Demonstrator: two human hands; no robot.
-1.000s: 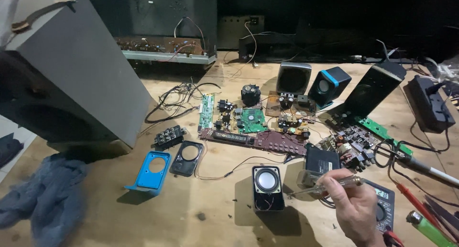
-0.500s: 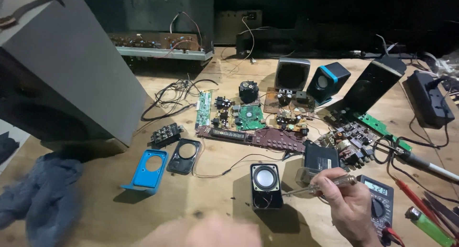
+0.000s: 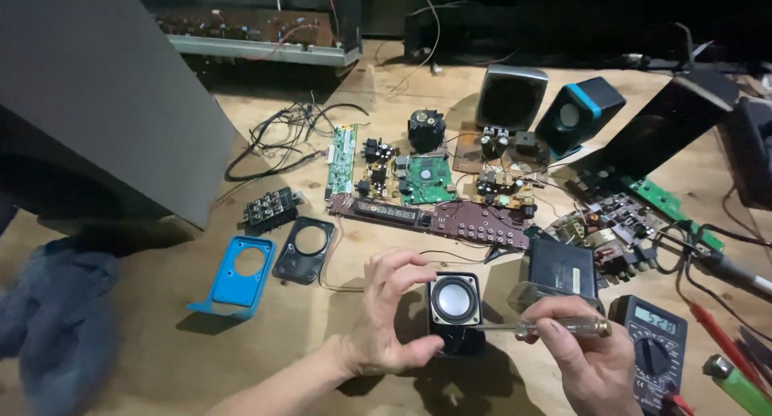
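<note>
A small black cube speaker [image 3: 456, 307] with a round silver cone stands on the wooden table [image 3: 161, 368]. My left hand [image 3: 386, 315] grips its left side, thumb below and fingers over the top. My right hand [image 3: 591, 356] holds a screwdriver [image 3: 555, 327] with a clear amber handle; its shaft points left and the tip touches the speaker's lower right edge.
A multimeter [image 3: 653, 343] lies under my right wrist. Circuit boards [image 3: 438, 215], a blue faceplate [image 3: 239, 273], a black faceplate [image 3: 305, 249], two more small speakers [image 3: 543, 106], tangled wires [image 3: 281, 138], a large grey cabinet [image 3: 104, 102] and a blue cloth [image 3: 56, 327] surround the spot.
My left hand has come in from below and taken hold of the speaker. My right hand has brought the screwdriver tip to the speaker. The camera has moved closer.
</note>
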